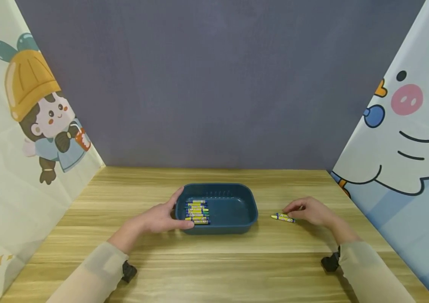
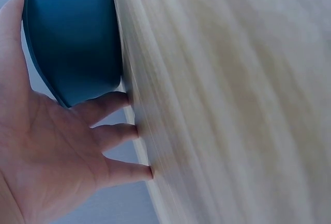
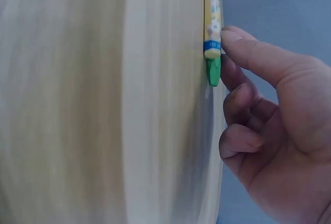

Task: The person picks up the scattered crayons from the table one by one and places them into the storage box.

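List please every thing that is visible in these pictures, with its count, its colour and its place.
tray: one, dark blue, middle of the table.
crayons in the tray: a stacked row, exact count unclear, yellow and blue wrappers, left part of the tray.
loose crayon: one, yellow and blue wrapper with green tip, on the table right of the tray.
table: one, light wood grain.
back wall: one, grey-blue.
side panels: two, pale with cartoon pictures, left and right.
left hand: rests against the tray's left end, fingers straight.
right hand: on the table, fingertip touching the loose crayon.
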The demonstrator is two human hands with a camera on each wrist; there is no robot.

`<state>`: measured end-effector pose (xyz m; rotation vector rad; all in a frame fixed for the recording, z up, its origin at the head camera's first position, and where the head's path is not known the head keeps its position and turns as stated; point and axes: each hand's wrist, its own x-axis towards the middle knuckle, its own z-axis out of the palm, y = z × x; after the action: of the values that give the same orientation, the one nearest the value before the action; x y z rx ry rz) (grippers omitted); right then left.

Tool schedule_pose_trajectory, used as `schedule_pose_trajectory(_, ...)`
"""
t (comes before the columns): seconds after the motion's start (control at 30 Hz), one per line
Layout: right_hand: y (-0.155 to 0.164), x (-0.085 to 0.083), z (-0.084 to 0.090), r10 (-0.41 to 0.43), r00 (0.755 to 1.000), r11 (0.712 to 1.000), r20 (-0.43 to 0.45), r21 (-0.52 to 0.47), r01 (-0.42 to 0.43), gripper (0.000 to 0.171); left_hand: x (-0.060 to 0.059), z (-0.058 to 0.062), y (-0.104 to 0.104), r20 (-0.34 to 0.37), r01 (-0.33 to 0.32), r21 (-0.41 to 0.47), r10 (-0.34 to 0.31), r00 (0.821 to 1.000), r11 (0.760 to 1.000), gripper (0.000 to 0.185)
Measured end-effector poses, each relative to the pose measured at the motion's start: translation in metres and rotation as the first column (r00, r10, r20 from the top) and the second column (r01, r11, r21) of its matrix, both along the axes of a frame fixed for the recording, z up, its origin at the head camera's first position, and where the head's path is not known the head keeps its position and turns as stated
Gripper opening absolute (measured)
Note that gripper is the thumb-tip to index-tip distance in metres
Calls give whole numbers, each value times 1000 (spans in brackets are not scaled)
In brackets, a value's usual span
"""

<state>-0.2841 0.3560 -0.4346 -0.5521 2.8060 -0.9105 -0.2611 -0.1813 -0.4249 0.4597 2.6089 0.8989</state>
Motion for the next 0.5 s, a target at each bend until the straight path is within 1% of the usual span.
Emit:
schedule_pose_trajectory(0.13, 8, 1, -2, -27, 1000, 1000, -10, 11, 28, 17, -1, 0, 0, -7, 2, 7, -2, 1000, 1000, 133)
schedule_pose_trajectory(0.33, 16, 2, -4, -62, 998, 998, 18, 3, 62, 20, 0, 0, 1, -7, -3, 6, 3, 1000, 1000, 133)
schedule_pose_trajectory(0.5, 19, 4, -4, -59, 997, 998, 52, -6, 60, 22, 0, 1, 1, -8, -1, 20, 1, 1000, 1000, 133)
